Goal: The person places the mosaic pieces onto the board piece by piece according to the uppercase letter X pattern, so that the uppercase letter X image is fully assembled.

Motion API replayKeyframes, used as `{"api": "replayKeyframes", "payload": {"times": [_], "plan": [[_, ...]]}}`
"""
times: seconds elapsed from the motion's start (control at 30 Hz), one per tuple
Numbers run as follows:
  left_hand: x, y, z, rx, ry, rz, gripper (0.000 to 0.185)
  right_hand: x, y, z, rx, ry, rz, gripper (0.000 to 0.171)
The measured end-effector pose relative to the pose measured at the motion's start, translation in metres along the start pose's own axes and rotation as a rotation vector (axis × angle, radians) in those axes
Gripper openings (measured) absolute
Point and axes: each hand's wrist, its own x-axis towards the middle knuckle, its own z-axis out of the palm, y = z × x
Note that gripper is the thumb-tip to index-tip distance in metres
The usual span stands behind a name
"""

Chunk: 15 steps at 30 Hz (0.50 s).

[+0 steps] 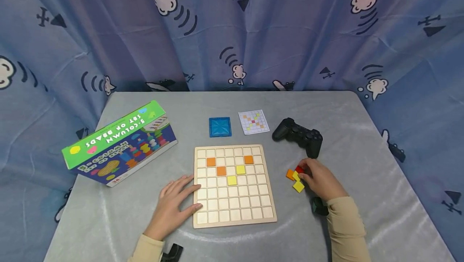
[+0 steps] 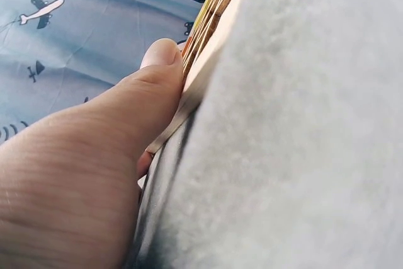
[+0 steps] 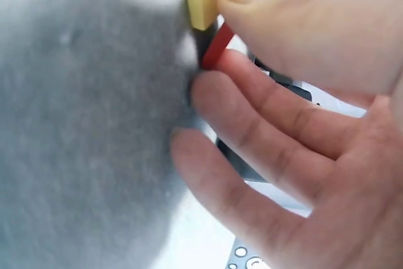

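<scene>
A wooden grid board (image 1: 235,225) lies in the middle of the table, with several orange and yellow tiles, such as an orange tile (image 1: 211,162), in its cells. My left hand (image 1: 174,203) rests at its left side, fingers extended; the thumb and one fingertip touch the edge. In the left wrist view the thumb (image 2: 141,83) lies against the board's rim (image 2: 201,70). Right of the board, my right hand (image 1: 320,177) reaches into a small cluster of tiles. Its thumb touches a yellow tile (image 3: 204,4), with a red tile (image 3: 217,47) by the other fingertips; I cannot tell if it pinches one.
A black game controller (image 1: 298,135) lies behind the right hand. Beyond the board are a blue square tray (image 1: 220,127) and a printed pattern card (image 1: 253,122). A green and blue toy box (image 1: 121,143) stands at the left. A patterned curtain (image 1: 232,32) hangs behind the table.
</scene>
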Motion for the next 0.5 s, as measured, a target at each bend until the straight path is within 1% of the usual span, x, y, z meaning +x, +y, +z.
{"api": "replayKeyframes", "payload": {"times": [0.13,0.23,0.4,0.5], "plan": [[0.000,0.000,0.000,0.000,0.009,0.004,0.051,0.001,-0.001,-0.001,0.020,0.002,-0.010,0.022],[0.000,0.000,0.000,-0.001,0.009,0.007,0.051,0.001,-0.002,-0.001,0.026,0.020,-0.031,0.022],[0.001,-0.001,0.000,-0.007,0.003,0.009,0.051,0.003,-0.009,-0.004,0.029,0.073,-0.101,0.024],[0.000,-0.001,0.001,-0.008,-0.001,0.003,0.050,0.004,-0.017,-0.009,0.031,0.089,-0.146,0.024]]}}
